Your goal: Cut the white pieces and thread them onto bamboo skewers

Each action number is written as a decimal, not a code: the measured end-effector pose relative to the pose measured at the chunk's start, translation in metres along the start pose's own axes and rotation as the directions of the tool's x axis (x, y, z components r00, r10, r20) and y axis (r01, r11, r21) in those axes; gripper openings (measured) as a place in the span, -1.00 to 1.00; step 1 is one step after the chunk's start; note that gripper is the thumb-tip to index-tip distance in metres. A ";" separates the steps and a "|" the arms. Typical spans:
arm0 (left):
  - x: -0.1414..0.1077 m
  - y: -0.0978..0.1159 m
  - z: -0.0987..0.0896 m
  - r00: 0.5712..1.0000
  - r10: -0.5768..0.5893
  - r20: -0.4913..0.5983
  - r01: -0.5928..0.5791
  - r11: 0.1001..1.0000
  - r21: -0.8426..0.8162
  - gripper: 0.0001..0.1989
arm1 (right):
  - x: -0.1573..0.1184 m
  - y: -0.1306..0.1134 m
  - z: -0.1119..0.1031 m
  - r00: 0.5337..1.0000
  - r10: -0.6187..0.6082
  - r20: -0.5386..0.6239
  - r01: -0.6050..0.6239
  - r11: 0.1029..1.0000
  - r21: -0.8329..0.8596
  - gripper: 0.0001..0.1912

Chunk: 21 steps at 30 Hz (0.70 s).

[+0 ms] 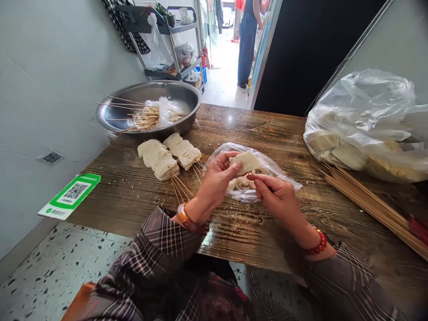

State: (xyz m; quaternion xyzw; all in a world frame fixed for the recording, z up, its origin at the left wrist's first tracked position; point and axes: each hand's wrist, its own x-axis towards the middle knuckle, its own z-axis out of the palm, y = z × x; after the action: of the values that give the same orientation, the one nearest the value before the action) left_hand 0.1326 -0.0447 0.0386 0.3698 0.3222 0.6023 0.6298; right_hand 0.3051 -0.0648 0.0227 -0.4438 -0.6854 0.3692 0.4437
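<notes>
My left hand (219, 176) holds a flat, pale slice of food (246, 162) between thumb and fingers. My right hand (276, 194) pinches a thin wooden stick (252, 174) at the slice's lower edge; how far its tip goes in is hidden. Beneath both hands lies an open clear plastic bag (284, 178) with more pale pieces inside. Left of it, two stacks of skewered slices (158, 159) (183, 150) rest on the wooden table (133, 203), their sticks pointing toward me.
A metal basin (190, 100) holding skewers and plastic stands at the back left. At right are a big plastic bag (364, 120) and a stick bundle (371, 200). A QR card (72, 196) lies at the left edge. Beyond, a person (246, 49) stands near a cart (163, 29).
</notes>
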 end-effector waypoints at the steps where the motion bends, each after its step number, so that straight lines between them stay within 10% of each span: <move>1: -0.001 0.002 0.000 1.000 -0.005 0.012 0.005 1.000 -0.010 -0.61 | -0.001 -0.001 -0.001 1.000 -0.001 -0.004 0.001 1.000 0.005 -0.69; 12: -0.004 0.010 0.001 0.984 -0.104 0.142 0.121 0.986 -0.116 -0.55 | -0.006 0.000 -0.003 0.998 -0.021 0.059 0.021 1.000 -0.001 -0.70; 21: -0.013 0.009 0.009 0.993 0.076 0.093 -0.079 0.997 0.025 -0.69 | -0.005 0.000 -0.013 0.991 -0.120 0.055 0.128 0.980 -0.155 -0.75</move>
State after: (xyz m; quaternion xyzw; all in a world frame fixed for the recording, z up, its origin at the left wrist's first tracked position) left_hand 0.1344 -0.0581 0.0501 0.4181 0.2869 0.6041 0.6148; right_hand 0.3182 -0.0683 0.0255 -0.4257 -0.7487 0.2952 0.4136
